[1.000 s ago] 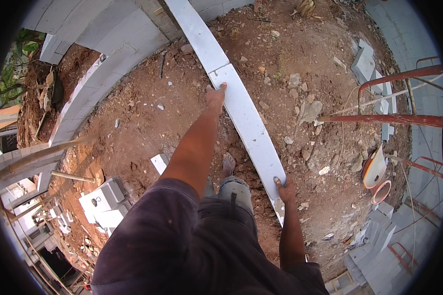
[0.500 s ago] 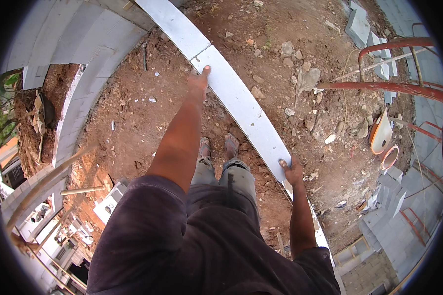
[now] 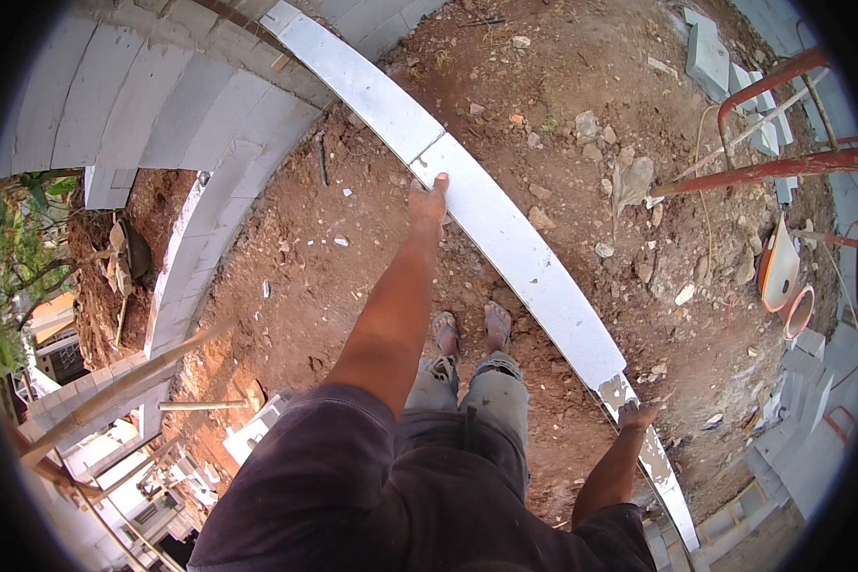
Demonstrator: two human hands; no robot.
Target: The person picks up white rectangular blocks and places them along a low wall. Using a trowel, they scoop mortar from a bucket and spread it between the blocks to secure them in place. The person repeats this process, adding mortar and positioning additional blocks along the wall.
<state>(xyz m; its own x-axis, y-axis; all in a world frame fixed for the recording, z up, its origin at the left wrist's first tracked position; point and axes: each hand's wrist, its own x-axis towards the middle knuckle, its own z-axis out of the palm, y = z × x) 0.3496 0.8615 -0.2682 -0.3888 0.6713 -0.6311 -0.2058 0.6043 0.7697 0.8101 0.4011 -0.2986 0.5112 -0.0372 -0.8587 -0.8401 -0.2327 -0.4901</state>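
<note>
A long, narrow wall top of pale grey-white blocks [image 3: 534, 253] runs from the upper left to the lower right, with a joint line across it. My left hand [image 3: 429, 208] grips the near edge of a block just below that joint, its thumb lying on the top face and its other fingers mostly hidden down the side. Farther along, past the block's squared end, a lower strip smeared with grey mortar [image 3: 656, 461] shows. There my right hand [image 3: 639, 416] lies across the strip with fingers stretched out, and I see nothing in it.
Stony brown earth [image 3: 305, 286] surrounds my sandalled feet [image 3: 498, 327]. Red metal frames [image 3: 772, 172] stand on the right, near a shovel-like blade [image 3: 780, 270] and an orange-rimmed round container [image 3: 799, 313]. Stacked pale blocks [image 3: 707, 59] lie beyond. A curved block wall [image 3: 200, 229] stands left.
My right hand has moved from the block's near edge toward me, onto the mortar-smeared strip. My left hand keeps its hold near the joint. The whole view has shifted slightly.
</note>
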